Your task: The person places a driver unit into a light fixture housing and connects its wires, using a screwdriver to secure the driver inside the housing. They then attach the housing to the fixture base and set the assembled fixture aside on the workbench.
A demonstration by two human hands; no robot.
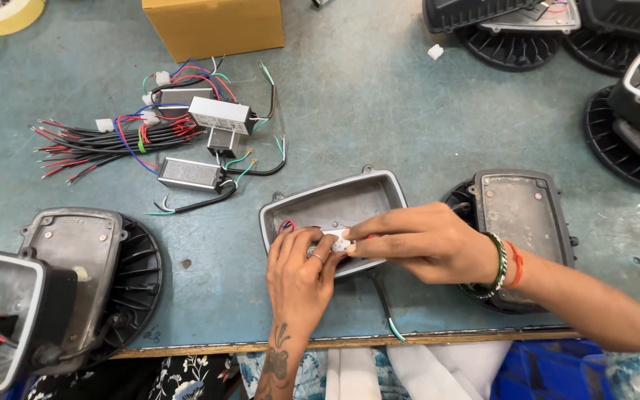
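While the left hand [299, 270] and right hand [416, 241] meet over the near rim of the grey metal housing tray [379, 189], fingers of both are pinched together on a small white connector [341, 243]. Red and blue wires [287, 224] lie inside it. Farther off, silver driver boxes [220, 115] and a wire bundle [98, 144] rest on the teal table [409, 111].

Hands [350, 255] hide the white connector [341, 242] & tray's [335, 200] near rim; left housing [1, 326] cut off.
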